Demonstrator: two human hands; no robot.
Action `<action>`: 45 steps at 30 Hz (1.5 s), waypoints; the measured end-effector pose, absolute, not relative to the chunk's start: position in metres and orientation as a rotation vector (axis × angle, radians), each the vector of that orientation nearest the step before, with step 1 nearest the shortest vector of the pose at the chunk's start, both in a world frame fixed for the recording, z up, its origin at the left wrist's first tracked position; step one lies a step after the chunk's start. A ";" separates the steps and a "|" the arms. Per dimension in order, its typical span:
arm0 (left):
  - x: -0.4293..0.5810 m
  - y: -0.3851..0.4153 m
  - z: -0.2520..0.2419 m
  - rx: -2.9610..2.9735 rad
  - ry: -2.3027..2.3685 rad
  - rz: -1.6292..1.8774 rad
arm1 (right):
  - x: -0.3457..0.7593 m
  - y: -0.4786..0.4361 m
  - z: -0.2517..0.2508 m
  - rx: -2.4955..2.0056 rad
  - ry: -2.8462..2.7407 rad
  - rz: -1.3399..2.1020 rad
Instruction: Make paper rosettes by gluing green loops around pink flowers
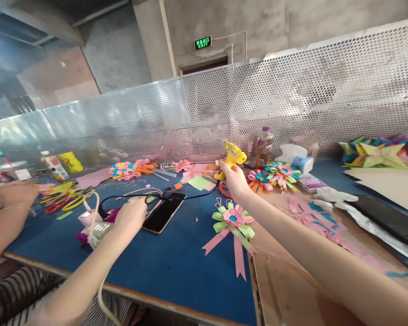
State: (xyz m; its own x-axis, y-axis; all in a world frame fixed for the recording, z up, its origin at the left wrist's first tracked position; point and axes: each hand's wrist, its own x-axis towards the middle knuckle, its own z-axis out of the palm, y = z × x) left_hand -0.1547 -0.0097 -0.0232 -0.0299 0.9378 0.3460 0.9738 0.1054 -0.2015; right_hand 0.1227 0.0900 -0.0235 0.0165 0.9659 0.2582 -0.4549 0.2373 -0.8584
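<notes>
My right hand (234,179) is wrapped round the handle of a yellow glue gun (234,156), held upright over the back of the blue table (190,280). Its black cord runs left across the table. My left hand (132,215) is closed near the cords, between a power strip (97,231) and a black phone (165,213); what its fingers hold, if anything, is hidden. In front of my right hand lies a pink and green paper flower (233,217) with ribbon tails.
Another person's hands (19,194) are at the far left, near red scissors (58,206). More paper flowers (282,174), a drink bottle (264,148) and tissues (301,163) stand at the back. A perforated metal screen (177,117) borders the table. Paper scraps (319,219) lie right.
</notes>
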 end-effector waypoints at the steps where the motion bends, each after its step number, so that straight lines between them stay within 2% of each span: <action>1: -0.154 -0.017 -0.022 -1.860 -1.991 -0.084 | 0.123 0.090 -0.024 -0.667 -0.995 1.236; 4: -0.150 -0.040 -0.009 -1.874 -1.951 -0.063 | 0.125 0.087 -0.025 -0.685 -0.972 1.241; 11: -0.108 -0.030 0.035 -1.982 -1.687 -0.520 | 0.131 0.058 -0.033 -0.756 -1.029 1.287; 18: -0.064 0.030 0.014 -2.201 -1.307 -0.966 | 0.130 0.032 -0.038 -0.869 -1.243 1.214; 25: -0.069 0.035 0.000 -2.119 -1.180 -1.185 | 0.123 0.017 -0.041 -0.904 -1.425 1.209; 45: -0.067 0.030 -0.003 -2.074 -1.192 -1.286 | 0.120 0.014 -0.045 -0.894 -1.444 1.220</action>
State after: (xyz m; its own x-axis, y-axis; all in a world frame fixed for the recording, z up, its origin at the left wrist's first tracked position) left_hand -0.0667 0.0301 -0.0033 0.2035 0.4447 0.8723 0.8359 -0.5428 0.0817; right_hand 0.1202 0.0136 -0.0453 -0.2236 0.9482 0.2258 -0.0644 0.2168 -0.9741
